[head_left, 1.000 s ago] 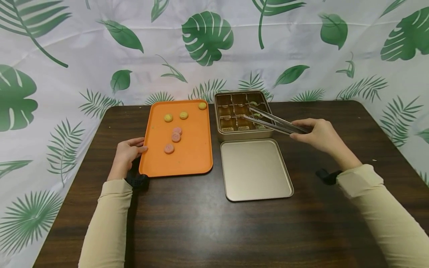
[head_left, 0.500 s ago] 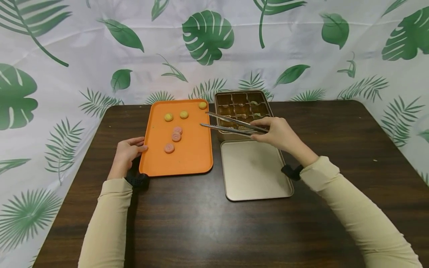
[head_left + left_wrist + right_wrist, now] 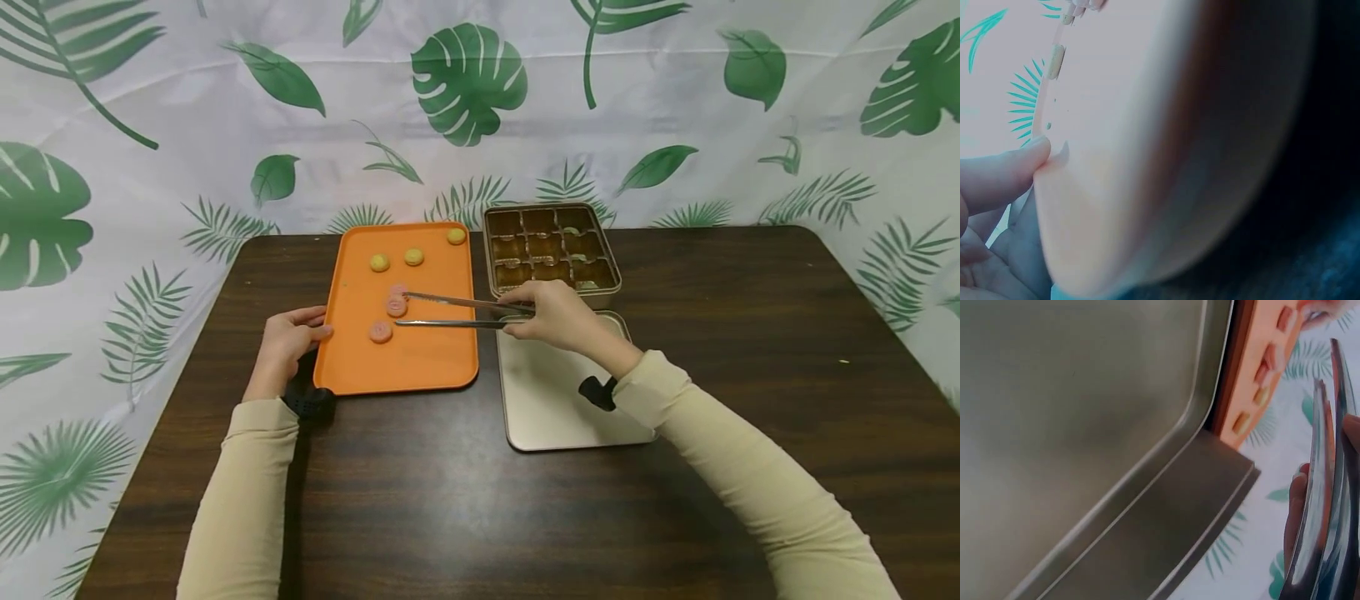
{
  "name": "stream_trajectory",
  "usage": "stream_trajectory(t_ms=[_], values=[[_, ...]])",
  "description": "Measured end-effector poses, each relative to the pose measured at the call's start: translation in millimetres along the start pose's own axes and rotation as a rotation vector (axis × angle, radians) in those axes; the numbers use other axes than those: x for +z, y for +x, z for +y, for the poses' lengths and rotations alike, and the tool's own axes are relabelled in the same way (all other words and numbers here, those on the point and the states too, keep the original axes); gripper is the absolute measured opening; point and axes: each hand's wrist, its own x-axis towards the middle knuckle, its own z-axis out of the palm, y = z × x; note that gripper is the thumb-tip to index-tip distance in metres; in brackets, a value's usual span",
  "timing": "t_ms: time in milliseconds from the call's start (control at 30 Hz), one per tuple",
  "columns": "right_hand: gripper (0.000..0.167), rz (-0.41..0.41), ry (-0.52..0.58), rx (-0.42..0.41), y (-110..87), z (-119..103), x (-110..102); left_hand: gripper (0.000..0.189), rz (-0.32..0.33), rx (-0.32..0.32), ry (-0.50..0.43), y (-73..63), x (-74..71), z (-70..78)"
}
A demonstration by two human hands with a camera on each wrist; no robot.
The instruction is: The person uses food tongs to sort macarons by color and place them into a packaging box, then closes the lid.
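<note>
My left hand (image 3: 285, 337) pinches the left rim of an orange tray (image 3: 435, 367); in the left wrist view the thumb (image 3: 1007, 178) lies on its edge, fingers behind. My right hand (image 3: 551, 315) holds metal tongs (image 3: 457, 323) with spread arms reaching over the tray. One tip is right at a touching pair of round pink cookies (image 3: 396, 307). The other tip ends just beside a single pink cookie (image 3: 381, 332). Nothing shows between the tips. Yellow cookies lie farther back: one at left (image 3: 379, 262), one in the middle (image 3: 413, 257), one at the corner (image 3: 456, 236).
A gold tin (image 3: 600, 297) with a brown divided insert stands right of the tray; pale green pieces sit in its right column. In front lies a flat gold lid (image 3: 577, 425), partly under my right forearm. A leaf-print cloth (image 3: 337, 183) hangs behind the dark wooden table (image 3: 420, 500).
My right hand has swung the tongs left and toward me, from over the tin to over the pink cookies, their arms spread. My left hand stays on the tray's rim.
</note>
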Motion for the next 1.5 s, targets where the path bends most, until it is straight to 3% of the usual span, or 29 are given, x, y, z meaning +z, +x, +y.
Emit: stream_trajectory(t_ms=[300,667,1500], values=[[0.035,-0.05,-0.054,-0.017,11.1,-5.6,18.7,0.052,0.018,0.016,-0.036,2.3,0.5,0.4],[0.036,-0.086,-0.098,0.01,22.3,-17.1,34.8,0.051,0.005,-0.009,-0.023,2.1,0.7,0.0],[0.032,-0.093,-0.111,0.026,27.6,-28.9,40.6,0.052,0.003,-0.013,-0.035,3.7,-0.3,-1.2]])
